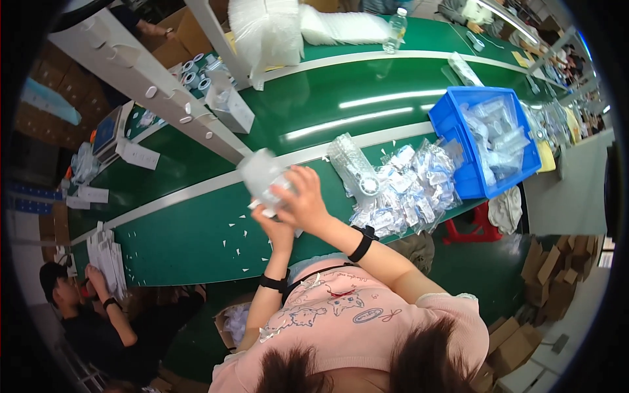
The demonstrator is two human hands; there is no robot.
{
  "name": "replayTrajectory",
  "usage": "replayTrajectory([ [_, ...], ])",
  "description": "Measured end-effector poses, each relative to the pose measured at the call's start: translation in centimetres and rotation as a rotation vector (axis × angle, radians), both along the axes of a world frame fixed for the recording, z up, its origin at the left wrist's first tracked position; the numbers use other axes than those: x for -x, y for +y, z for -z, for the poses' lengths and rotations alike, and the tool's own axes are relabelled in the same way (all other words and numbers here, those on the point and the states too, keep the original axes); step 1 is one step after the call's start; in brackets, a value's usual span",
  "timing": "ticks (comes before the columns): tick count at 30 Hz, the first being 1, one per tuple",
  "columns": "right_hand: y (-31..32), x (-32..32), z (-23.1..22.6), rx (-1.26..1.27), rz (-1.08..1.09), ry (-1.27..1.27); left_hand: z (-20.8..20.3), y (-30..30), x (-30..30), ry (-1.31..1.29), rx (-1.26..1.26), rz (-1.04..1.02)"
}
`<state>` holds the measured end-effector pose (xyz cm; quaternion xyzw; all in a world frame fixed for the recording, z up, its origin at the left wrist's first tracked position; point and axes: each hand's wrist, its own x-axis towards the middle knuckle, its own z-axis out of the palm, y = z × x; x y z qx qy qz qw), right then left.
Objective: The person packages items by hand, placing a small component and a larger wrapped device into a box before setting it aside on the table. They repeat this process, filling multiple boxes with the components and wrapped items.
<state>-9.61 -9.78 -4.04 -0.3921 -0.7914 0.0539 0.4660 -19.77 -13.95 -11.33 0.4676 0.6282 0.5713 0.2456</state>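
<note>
Both my hands hold a small white box (261, 171), blurred by motion, above the near strip of the green table. My left hand (275, 228) grips it from below, and its fingertips are partly hidden. Around the upper right side of the box, my right hand (303, 200) has its fingers curled. To the right of my hands lies a bubble-wrapped item (354, 167) with a round end. Beside it spreads a heap of small clear bags (416, 190) with white and blue contents. Small white scraps (238, 234) dot the green surface (183, 242) to the left.
A blue bin (470, 177) of bagged parts stands at the right. A metal post (164, 98) rises just beyond my hands. An open white box (230, 108), bubble wrap (265, 36) and a bottle (394, 31) are farther off. Another person (98, 314) works beside flat white cartons (107, 262).
</note>
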Motion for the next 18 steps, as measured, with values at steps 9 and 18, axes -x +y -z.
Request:
replayTrajectory([
  [9, 4.8, -18.2, 4.2, 0.24, 0.409, -0.044, -0.9, -0.4, -1.6, 0.107, -0.225, 0.278],
  [18, 8.0, -31.8, 13.5, 0.916, 0.487, -0.47, -4.4, 0.1, -0.8, 0.282, 0.019, 0.396],
])
